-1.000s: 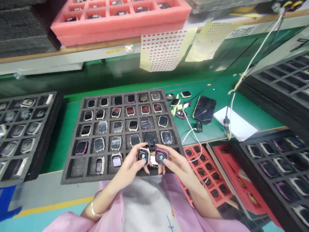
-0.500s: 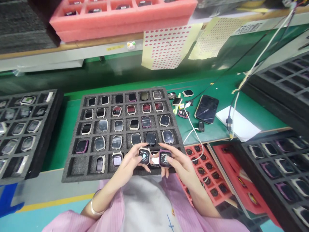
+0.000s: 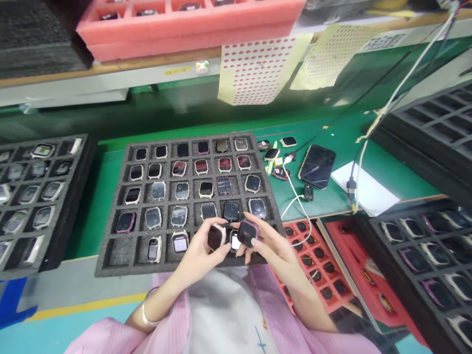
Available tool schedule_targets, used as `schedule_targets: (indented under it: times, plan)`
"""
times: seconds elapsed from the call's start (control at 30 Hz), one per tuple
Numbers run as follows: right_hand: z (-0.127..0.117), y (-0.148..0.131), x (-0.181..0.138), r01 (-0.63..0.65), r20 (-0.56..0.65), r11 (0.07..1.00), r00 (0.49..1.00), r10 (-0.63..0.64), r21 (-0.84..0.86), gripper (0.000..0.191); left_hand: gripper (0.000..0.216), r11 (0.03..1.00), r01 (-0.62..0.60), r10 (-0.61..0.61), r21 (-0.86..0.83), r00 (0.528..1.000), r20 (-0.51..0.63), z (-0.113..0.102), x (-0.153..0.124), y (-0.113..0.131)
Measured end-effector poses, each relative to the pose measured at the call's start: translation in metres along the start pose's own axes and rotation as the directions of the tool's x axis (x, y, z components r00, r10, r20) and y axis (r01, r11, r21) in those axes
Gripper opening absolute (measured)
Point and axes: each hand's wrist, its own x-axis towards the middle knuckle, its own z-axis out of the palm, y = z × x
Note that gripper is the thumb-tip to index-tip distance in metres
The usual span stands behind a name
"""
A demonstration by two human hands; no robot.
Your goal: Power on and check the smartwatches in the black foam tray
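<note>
Between the fingers of my left hand [image 3: 202, 248] is a smartwatch with a pale case [image 3: 217, 237], its screen dark and tilted. My right hand [image 3: 271, 243] grips a smartwatch with a purple case [image 3: 248, 232], also dark-screened. Both are strapless and held above the front edge of a dark grey foam tray [image 3: 120, 268]. Behind and between them, a watch with a lit white screen [image 3: 235, 241] shows in part. The tray's compartments hold many more watch bodies, among them a lit one [image 3: 180, 243] left of my left hand and a purple-cased one [image 3: 126, 222] farther left.
Another foam tray of watches [image 3: 51, 216] stands at left, with dark trays [image 3: 372, 241] at right. Beyond my right hand lie a black phone [image 3: 317, 166], white cable [image 3: 295, 184], white paper [image 3: 365, 189] and a red foam tray [image 3: 335, 295]. A pink foam tray [image 3: 191, 37] sits on the shelf.
Both held watches have gone from lit faces to dark screens. They have tilted, and the purple one has moved slightly up and left, closer to the pale one.
</note>
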Motion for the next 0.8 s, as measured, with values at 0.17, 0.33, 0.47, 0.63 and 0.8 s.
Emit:
schedule_targets:
  times: [0.17,0.33,0.47,0.63,0.8]
  plan:
    - [0.001,0.0032,-0.0005,0.022,-0.01,0.999,1.0,-0.023,-0.048,0.027,0.028,0.995,-0.018,0.016,0.101,1.0,0.021,0.0028,-0.0005,0.004]
    - [-0.003,0.0078,-0.0017,-0.021,0.014,1.0,1.0,0.021,-0.012,0.044,0.032,0.995,-0.03,0.029,0.09,0.999,0.014,0.0027,-0.0003,0.0049]
    - [-0.0059,0.0099,-0.0012,-0.054,0.035,0.999,0.998,0.054,-0.007,0.048,0.036,0.998,-0.025,0.025,0.05,1.0,0.017,0.0028,-0.0001,0.0017]
    - [-0.0046,0.0076,0.0,-0.022,0.035,1.0,0.999,0.021,0.021,0.038,0.031,0.998,-0.009,0.011,0.054,1.0,-0.029,0.0037,-0.0009,0.0027]
    - [-0.0038,0.0054,-0.0011,0.008,0.026,1.0,1.0,-0.009,0.011,0.036,0.032,0.999,-0.015,0.017,0.034,0.999,-0.043,0.0036,-0.0031,0.0038]
